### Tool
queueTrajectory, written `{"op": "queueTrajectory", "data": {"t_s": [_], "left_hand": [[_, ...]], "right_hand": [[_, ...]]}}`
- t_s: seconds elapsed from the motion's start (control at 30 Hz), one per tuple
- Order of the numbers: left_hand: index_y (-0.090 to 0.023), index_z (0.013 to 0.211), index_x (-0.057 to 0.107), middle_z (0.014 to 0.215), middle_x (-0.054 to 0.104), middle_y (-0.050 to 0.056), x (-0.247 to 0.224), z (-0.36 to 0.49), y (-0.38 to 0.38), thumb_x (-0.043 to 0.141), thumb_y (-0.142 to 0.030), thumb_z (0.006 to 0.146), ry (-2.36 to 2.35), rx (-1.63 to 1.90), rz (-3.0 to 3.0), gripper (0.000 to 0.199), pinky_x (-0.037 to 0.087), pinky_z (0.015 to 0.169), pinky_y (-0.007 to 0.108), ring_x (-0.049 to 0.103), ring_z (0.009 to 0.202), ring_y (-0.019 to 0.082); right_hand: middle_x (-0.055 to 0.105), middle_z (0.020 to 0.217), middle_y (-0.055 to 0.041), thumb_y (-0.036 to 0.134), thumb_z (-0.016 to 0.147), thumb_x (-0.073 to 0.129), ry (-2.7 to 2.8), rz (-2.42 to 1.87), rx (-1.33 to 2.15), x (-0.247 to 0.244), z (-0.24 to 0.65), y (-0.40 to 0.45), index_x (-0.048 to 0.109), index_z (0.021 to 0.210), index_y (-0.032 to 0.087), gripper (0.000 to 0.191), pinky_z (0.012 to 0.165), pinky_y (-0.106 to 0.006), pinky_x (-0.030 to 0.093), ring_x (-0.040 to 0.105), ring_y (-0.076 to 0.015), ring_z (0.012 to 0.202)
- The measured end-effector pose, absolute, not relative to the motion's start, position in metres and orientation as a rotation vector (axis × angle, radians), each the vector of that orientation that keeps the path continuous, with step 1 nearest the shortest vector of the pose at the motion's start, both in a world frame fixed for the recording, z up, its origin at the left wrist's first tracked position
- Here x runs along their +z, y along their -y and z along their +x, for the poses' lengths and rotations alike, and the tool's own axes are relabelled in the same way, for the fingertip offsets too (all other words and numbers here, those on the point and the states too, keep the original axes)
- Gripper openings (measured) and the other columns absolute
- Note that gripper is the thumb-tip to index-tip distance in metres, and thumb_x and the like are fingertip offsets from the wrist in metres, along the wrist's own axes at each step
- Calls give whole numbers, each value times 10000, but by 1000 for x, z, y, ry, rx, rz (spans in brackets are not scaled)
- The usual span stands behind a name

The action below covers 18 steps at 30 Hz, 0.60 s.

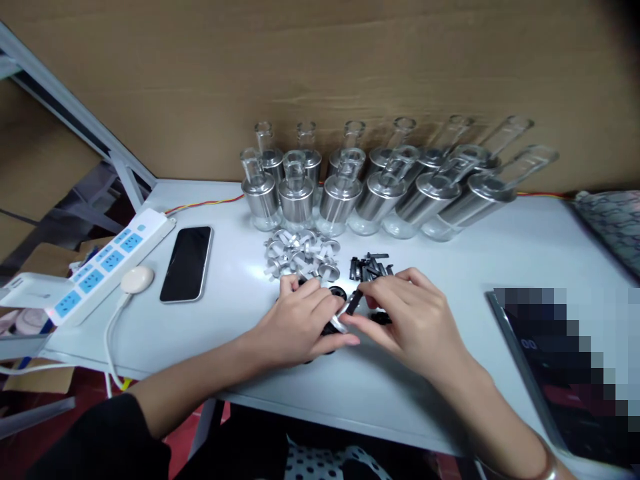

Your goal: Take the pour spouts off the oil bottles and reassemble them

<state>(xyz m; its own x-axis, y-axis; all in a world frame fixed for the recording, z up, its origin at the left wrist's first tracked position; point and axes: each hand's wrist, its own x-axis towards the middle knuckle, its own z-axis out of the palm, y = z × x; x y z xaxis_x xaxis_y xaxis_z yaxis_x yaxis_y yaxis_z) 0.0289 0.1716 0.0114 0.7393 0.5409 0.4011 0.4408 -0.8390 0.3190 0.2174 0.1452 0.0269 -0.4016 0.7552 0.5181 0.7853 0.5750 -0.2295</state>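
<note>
My left hand (pixel 303 323) is closed around a small silver metal piece (pixel 339 325) with a rounded rim, low over the front of the table. Between its thumb and fingers, my right hand (pixel 417 323) pinches a thin black plastic strip (pixel 355 302), which meets the silver piece. Black round caps (pixel 339 292) lie under and beside my left hand, mostly covered by it. Just beyond the hands is a heap of silver metal parts (pixel 300 255), round with flat tabs. To its right sits a smaller pile of black plastic strips (pixel 371 268), close to my right fingers.
Two rows of glass bottles with metal sleeves (pixel 341 200) stand at the back against a cardboard wall (pixel 320 60). On the left are a phone (pixel 186 265) and a white power strip (pixel 113 263) with a cabled plug (pixel 137 279). A dark flat panel (pixel 545 380), partly pixelated, lies right.
</note>
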Motion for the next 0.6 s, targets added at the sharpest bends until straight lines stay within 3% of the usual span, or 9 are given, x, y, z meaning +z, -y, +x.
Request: {"op": "queueTrajectory", "data": {"t_s": [0.23, 0.43, 0.6], "left_hand": [[-129, 811, 533, 666, 583, 6, 16, 26, -176, 305, -485, 968, -764, 776, 2825, 451, 209, 661, 310, 425, 649, 144], [-125, 844, 534, 714, 617, 14, 13, 26, -175, 207, -475, 987, -748, 798, 2861, 500, 218, 665, 320, 442, 665, 145], [-133, 903, 535, 750, 634, 16, 7, 24, -177, 294, -499, 968, -774, 730, 2847, 443, 213, 680, 319, 492, 718, 157]], "right_hand": [[545, 568, 4, 366, 914, 511, 2213, -1195, 59, 28, 215, -145, 564, 767, 126, 286, 628, -294, 320, 479, -132, 526], [505, 540, 9, 376, 927, 447, 2218, -1219, 14, 26, 212, -146, 531, 701, 161, 323, 614, -296, 325, 448, -131, 501], [475, 515, 17, 382, 931, 451, 2235, -1224, -67, 22, 210, -149, 514, 669, 178, 339, 604, -300, 310, 411, -130, 483]]}}
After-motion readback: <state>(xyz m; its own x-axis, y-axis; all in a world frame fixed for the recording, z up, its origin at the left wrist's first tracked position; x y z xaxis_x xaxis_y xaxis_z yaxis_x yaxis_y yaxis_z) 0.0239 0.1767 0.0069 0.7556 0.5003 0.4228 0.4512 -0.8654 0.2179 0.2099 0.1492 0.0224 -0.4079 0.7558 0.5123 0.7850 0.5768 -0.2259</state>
